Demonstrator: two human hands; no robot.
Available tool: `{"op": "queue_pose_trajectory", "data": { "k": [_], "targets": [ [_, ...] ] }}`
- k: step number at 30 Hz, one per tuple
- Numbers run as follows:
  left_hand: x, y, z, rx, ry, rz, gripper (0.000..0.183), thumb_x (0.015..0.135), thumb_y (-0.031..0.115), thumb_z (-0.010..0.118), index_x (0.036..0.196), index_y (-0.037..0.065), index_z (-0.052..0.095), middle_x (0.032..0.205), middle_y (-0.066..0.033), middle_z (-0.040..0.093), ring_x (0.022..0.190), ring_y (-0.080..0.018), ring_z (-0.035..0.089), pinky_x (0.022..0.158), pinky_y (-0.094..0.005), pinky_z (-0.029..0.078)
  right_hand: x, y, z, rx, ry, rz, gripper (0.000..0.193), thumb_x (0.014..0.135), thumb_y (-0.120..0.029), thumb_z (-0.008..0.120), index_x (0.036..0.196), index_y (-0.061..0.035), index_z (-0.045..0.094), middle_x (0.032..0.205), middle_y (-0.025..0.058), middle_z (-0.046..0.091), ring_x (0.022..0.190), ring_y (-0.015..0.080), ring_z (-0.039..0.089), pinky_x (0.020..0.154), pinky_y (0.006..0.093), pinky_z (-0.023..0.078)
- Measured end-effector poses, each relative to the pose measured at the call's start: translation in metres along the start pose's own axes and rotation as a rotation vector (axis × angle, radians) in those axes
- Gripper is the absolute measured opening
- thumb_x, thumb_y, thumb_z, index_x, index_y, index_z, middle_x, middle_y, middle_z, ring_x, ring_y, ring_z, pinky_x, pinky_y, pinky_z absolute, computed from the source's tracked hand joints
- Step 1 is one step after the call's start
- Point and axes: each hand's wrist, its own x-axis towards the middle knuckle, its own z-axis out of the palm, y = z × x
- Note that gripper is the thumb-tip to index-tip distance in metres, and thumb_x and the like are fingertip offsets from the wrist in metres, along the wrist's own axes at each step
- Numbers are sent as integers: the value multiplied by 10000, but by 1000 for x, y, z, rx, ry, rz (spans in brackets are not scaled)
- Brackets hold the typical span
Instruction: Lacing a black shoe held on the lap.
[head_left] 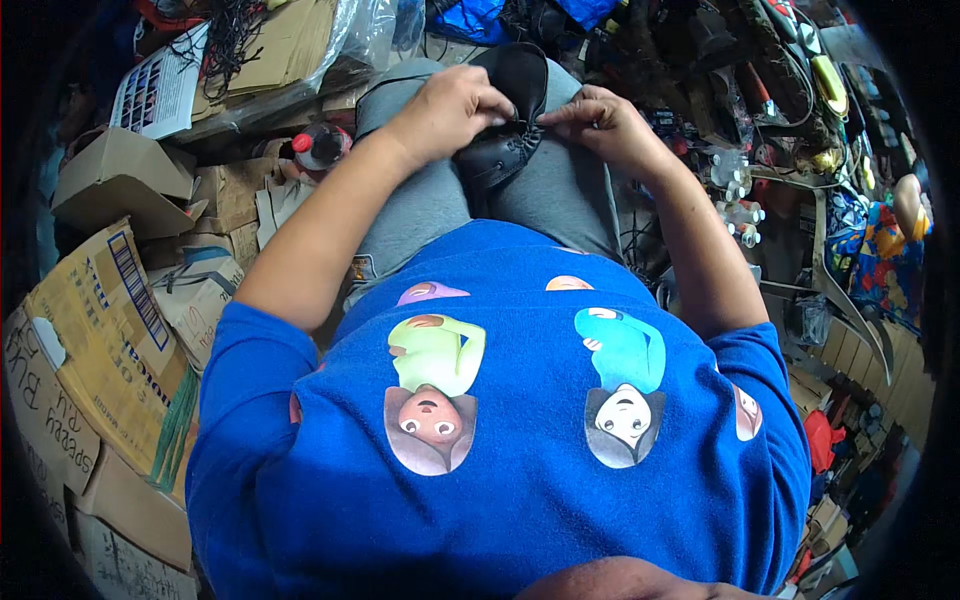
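Note:
A black leather shoe (497, 160) rests in my lap between my thighs, with its rounded toe end toward me. A smooth black flap or upper part rises at its far side, and a puckered edge runs across its middle. From the left, my left hand (462, 108) comes in closed, its thumb and forefinger pinched at this edge. My right hand (598, 125) meets it from the right, closed in a pinch at the same edge. Whatever lies between the fingertips of either hand is too small to make out.
On the left stand cardboard boxes (115, 180), a flattened yellow carton (105, 330) and a red-capped bottle (322, 147). A printed sheet (160, 85) lies at the far left. Clear plastic bottles (738, 200) and tools crowd the right. Another person's arm (908, 205) shows at the right edge.

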Motion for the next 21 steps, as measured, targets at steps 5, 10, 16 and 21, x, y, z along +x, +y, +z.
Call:
{"op": "queue_pose_trajectory", "data": {
  "k": [5, 10, 16, 21],
  "targets": [
    [15, -14, 2, 36, -31, 130, 186, 693, 12, 679, 858, 99, 689, 767, -58, 553, 784, -243, 554, 699, -342, 455, 14, 5, -2, 102, -61, 29, 246, 805, -6, 641, 994, -140, 725, 803, -13, 503, 815, 93, 511, 754, 230, 417],
    [-10, -2, -5, 88, 6, 28, 240, 715, 40, 681, 930, 143, 713, 787, -50, 570, 790, -246, 570, 721, -347, 468, -2, -4, 0, 85, -80, 55, 245, 812, -24, 654, 1029, -122, 711, 826, -8, 535, 811, 97, 532, 758, 233, 432],
    [-6, 7, -3, -77, -9, -152, 219, 731, 74, 696, 949, 84, 705, 821, -79, 670, 760, -195, 623, 720, -301, 489, -7, -4, 14, 310, 62, 133, 284, 780, -73, 709, 1058, -131, 701, 849, 22, 648, 766, 76, 578, 703, 236, 477],
    [-1, 14, 2, -259, -46, -417, 191, 775, 145, 702, 946, 60, 703, 804, -50, 684, 733, -105, 628, 710, -258, 486, -5, -13, 13, 292, 36, 181, 271, 793, -95, 702, 1064, -119, 696, 827, 10, 630, 736, 61, 556, 671, 226, 466]
  ]
}}
